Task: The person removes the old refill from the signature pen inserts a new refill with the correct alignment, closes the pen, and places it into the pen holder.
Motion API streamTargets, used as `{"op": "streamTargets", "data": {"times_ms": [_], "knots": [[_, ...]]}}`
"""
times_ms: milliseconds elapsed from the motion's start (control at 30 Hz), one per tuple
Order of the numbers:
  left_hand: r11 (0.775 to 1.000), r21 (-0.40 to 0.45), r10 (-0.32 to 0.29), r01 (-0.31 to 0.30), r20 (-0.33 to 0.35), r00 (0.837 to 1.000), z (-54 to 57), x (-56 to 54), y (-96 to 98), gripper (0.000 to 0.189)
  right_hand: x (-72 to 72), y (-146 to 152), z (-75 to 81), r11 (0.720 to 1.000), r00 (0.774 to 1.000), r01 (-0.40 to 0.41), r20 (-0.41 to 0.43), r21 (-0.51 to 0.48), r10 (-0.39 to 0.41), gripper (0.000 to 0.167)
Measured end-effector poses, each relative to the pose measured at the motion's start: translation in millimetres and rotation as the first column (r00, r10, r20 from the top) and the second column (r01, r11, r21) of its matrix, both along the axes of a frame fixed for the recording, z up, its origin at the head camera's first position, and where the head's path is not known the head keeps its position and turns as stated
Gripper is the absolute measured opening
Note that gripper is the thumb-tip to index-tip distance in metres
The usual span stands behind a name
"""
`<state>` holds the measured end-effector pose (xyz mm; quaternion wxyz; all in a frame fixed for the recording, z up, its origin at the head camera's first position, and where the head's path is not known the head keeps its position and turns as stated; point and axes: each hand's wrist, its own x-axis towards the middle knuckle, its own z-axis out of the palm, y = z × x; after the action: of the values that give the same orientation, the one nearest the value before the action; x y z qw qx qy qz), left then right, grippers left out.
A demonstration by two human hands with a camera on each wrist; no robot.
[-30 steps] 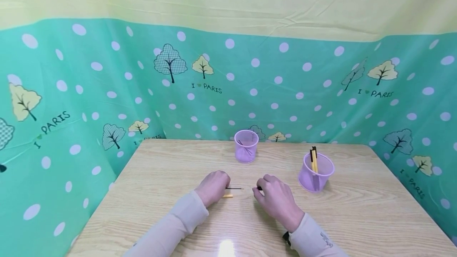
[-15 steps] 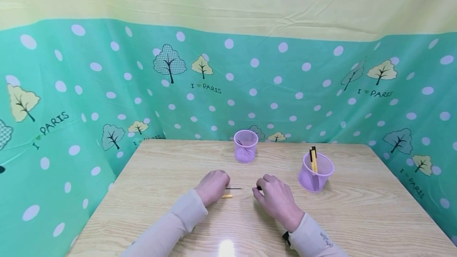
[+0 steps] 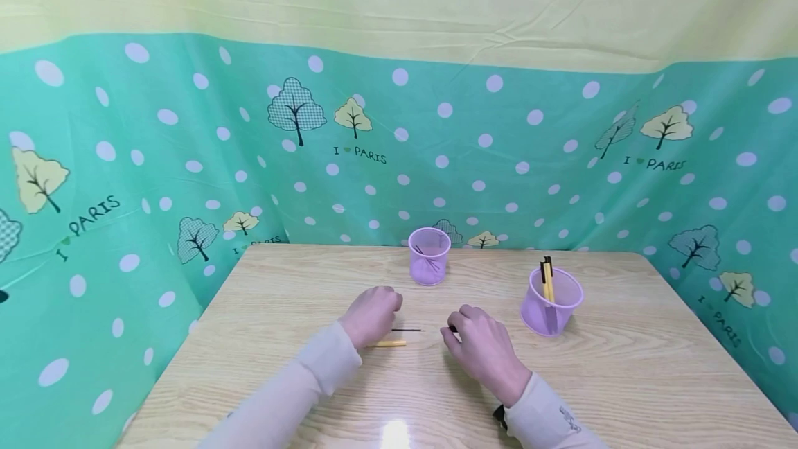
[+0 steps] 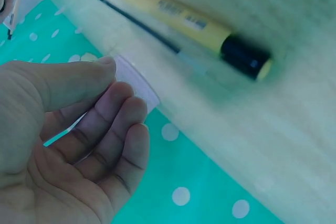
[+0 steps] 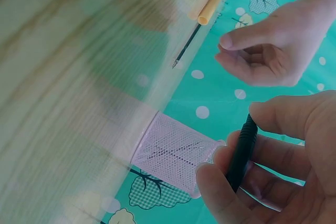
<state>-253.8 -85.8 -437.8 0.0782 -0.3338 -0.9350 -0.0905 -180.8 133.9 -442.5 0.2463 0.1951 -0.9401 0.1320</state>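
Observation:
My left hand point(image 3: 370, 316) hovers over the table with thumb and fingers loosely curled and nothing between them. Beneath it lie a yellow pen barrel point(image 4: 173, 11) with a black end and, alongside, a thin dark pen refill point(image 4: 139, 23). In the right wrist view the refill's metal tip points away from the barrel. My right hand point(image 3: 486, 346) pinches a short black ribbed pen piece point(image 5: 242, 153) between thumb and fingers, just right of the refill tip. From the head, most of that piece is hidden by the fingers.
Behind the hands stands a purple mesh pen cup point(image 3: 429, 272) with several thin dark refills inside. Another purple cup point(image 3: 539, 317), right of my right hand, holds yellow pens point(image 3: 548, 279) with black clips. A green and yellow curtain point(image 3: 436, 137) hangs behind the wooden table point(image 3: 299, 276).
My left hand has let go of the refill and risen slightly away, uncovering more of the refill and the yellow barrel. The right hand has kept its place and grip.

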Motion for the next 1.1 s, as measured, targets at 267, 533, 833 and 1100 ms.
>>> {"op": "streamTargets", "data": {"times_ms": [267, 533, 833, 1100], "knots": [[1.0, 0.014, 0.007, -0.008, 0.023, 1.0, 14.6, -7.9, 2.4, 0.011, 0.6, 0, -0.3, 1.0, 1.0, -0.003, 0.009, 0.009, 0.003, 0.013], [0.999, 0.039, -0.009, 0.009, -0.019, 1.0, 31.1, -15.6, 8.3, 0.012, 1.0, -1, -1.1, 1.0, 1.0, -0.003, 0.005, 0.018, 0.002, 0.01], [0.999, 0.049, 0.017, -0.013, -0.079, 0.997, 52.0, -23.8, 20.7, 0.017, 0.4, -1, -0.3, 1.0, 1.0, 0.001, 0.007, 0.016, -0.001, 0.007], [1.0, -0.011, 0.011, -0.013, -0.154, 0.988, 64.3, -31.6, 36.7, 0.015, -0.1, -1, -0.9, 1.0, 1.0, 0.002, 0.012, 0.023, -0.002, 0.007]]}}
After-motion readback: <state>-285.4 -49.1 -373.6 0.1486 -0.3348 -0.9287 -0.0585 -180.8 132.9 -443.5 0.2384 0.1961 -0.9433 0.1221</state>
